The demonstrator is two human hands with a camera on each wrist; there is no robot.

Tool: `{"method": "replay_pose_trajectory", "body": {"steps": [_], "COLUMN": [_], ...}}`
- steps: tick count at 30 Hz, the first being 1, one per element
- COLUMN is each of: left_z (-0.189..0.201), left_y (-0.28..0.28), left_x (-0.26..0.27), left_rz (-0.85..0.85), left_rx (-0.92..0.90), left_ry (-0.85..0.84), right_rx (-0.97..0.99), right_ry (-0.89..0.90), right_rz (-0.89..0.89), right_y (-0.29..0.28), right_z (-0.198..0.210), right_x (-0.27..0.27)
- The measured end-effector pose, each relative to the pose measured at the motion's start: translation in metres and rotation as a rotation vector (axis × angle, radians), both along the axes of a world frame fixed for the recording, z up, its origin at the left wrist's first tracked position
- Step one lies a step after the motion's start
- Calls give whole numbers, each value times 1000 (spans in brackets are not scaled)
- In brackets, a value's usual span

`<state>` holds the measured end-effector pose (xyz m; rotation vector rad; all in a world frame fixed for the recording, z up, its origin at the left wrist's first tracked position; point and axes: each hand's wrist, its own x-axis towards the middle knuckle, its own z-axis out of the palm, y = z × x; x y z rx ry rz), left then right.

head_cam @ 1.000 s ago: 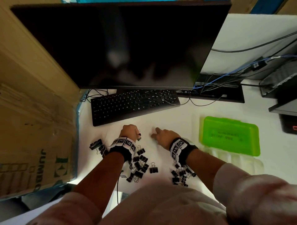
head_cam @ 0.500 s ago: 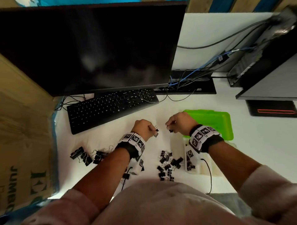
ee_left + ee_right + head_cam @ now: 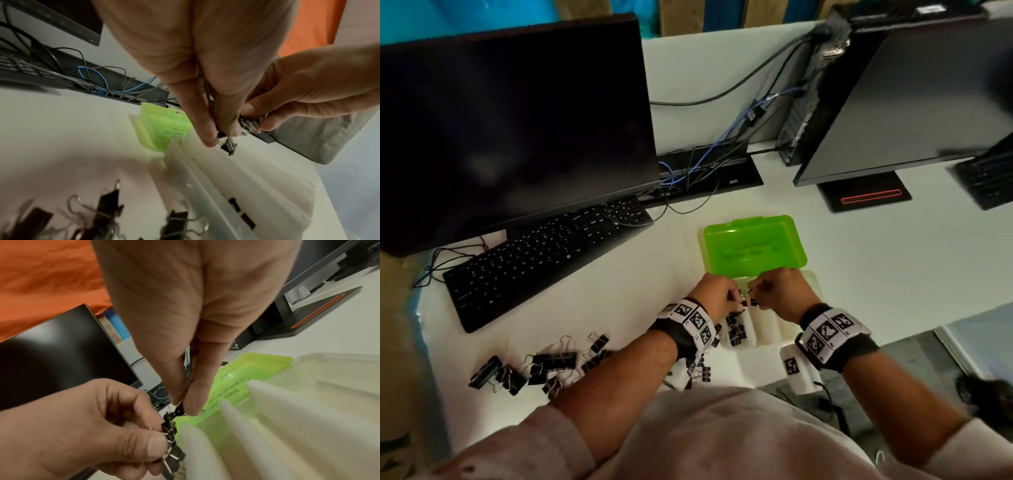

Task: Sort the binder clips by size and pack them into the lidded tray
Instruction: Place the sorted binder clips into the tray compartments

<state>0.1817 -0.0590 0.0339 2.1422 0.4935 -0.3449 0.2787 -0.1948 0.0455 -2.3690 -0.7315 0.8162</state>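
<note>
Both our hands have moved right from the bare bench to hover over the tray (image 3: pixel 812 284), just near its open green lid (image 3: pixel 753 245). Our left hand (image 3: pixel 717 294) pinches a small clip (image 3: pixel 228 146) in its fingers (image 3: pixel 205 128); our right hand (image 3: pixel 779 291) pinches a few tangled ones (image 3: pixel 177 413).

We should part the snagged handles over the left slot, which already holds small clips (image 3: pixel 736 330), then drop them in.

Only the head view shows the large clips (image 3: pixel 544 366) waiting far left; only the wrist views show the pinches.
</note>
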Motion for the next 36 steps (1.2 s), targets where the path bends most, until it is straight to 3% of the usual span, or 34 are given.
{"method": "replay_pose_trajectory", "body": {"steps": [8, 20, 24, 28, 31, 34, 36], "left_z": [-14, -12, -16, -21, -23, -20, -18], "left_y": [-18, -15, -12, -12, -12, -2, 11], "left_x": [-5, -15, -17, -18, -18, -24, -36], "left_rz": [116, 81, 109, 86, 27, 38, 82], "left_rx": [85, 84, 120, 133, 160, 137, 146], "left_ry": [18, -3, -10, 29, -1, -60, -66], "right_rx": [16, -173, -143, -128, -132, -106, -104], "right_ry": [-38, -182, -292, -276, -289, -347, -264], "right_rz": [37, 599, 449, 271, 314, 479, 574], "right_y": [-6, -3, -6, -5, 0, 9, 15], "right_z": [7, -7, -6, -10, -10, -6, -7], "right_x": [-15, -53, -48, -39, -38, -48, -59]}}
